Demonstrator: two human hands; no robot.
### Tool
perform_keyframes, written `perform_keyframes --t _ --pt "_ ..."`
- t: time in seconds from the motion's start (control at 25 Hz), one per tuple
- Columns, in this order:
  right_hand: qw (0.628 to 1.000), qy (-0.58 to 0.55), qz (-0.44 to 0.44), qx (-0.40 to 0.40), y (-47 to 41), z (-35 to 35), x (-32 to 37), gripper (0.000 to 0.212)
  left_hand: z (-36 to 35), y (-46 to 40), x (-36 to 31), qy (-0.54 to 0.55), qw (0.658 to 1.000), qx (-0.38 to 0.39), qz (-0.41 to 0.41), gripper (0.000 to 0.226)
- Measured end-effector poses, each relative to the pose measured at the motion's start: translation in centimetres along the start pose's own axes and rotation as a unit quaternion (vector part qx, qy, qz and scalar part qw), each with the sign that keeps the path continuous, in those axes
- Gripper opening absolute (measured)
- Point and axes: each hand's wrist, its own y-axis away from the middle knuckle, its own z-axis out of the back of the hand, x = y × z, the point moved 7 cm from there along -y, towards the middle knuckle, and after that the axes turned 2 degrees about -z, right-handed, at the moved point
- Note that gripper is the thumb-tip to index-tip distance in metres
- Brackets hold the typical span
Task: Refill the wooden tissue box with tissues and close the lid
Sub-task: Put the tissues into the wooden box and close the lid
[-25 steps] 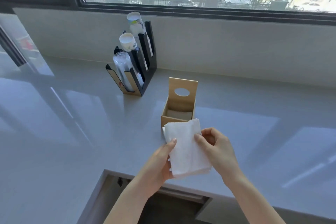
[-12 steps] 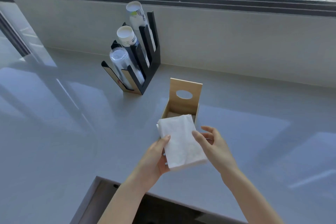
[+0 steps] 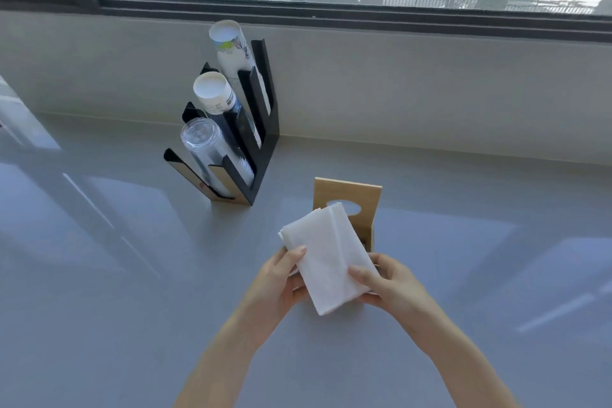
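A stack of white tissues (image 3: 326,253) is held tilted in the air between both hands, just in front of and above the wooden tissue box (image 3: 370,235). My left hand (image 3: 281,278) grips the stack's left edge. My right hand (image 3: 389,285) pinches its lower right corner. The box stands on the grey counter with its hinged lid (image 3: 351,195) raised upright, an oval hole in it. The tissues hide most of the box's opening and front wall.
A black cup holder (image 3: 255,139) with three leaning stacks of cups stands to the back left of the box, against the wall. A window runs along the back. The grey counter (image 3: 132,275) stretches left and right.
Both hands have carried the tissue stack forward toward the box, so it now covers the opening and part of the lid. My right hand has closed on the stack's corner.
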Motion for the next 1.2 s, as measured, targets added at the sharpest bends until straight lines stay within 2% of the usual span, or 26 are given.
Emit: perform_keyframes --t 0.36,0.6,0.72,0.88,0.96,1.12,1.2 --pt "0.993 0.099 -0.019 -0.062 -2.3 1.8 0.7 0.017 2.7 -3.4 -1.2 -0.199 0.979 -0.006 0.049 0.030" --pt "0.972 0.210 -0.006 -0.101 -4.1 3.8 2.3 0.022 1.7 -5.1 -2.0 -0.265 0.963 -0.026 0.032 0.018" --pt "0.975 0.191 -0.017 -0.109 -5.2 4.7 2.1 0.029 1.5 -5.5 -2.3 -0.268 0.962 -0.046 0.014 0.016" --pt "0.989 0.073 -0.040 -0.121 -6.6 5.1 1.1 0.033 2.8 -6.2 -1.9 -0.263 0.957 -0.126 -0.007 0.014" --pt "0.985 0.077 -0.028 -0.153 -7.0 5.5 1.0 0.027 3.2 -6.4 -1.6 -0.290 0.944 -0.154 -0.010 0.014" --pt "0.952 0.220 0.030 -0.210 -6.9 5.5 1.8 0.012 2.9 -6.7 -1.2 -0.385 0.907 -0.168 -0.023 0.018" --pt "0.935 0.282 0.053 -0.206 -6.8 4.8 2.1 0.017 2.8 -6.6 -1.2 -0.443 0.876 -0.190 -0.029 0.016"
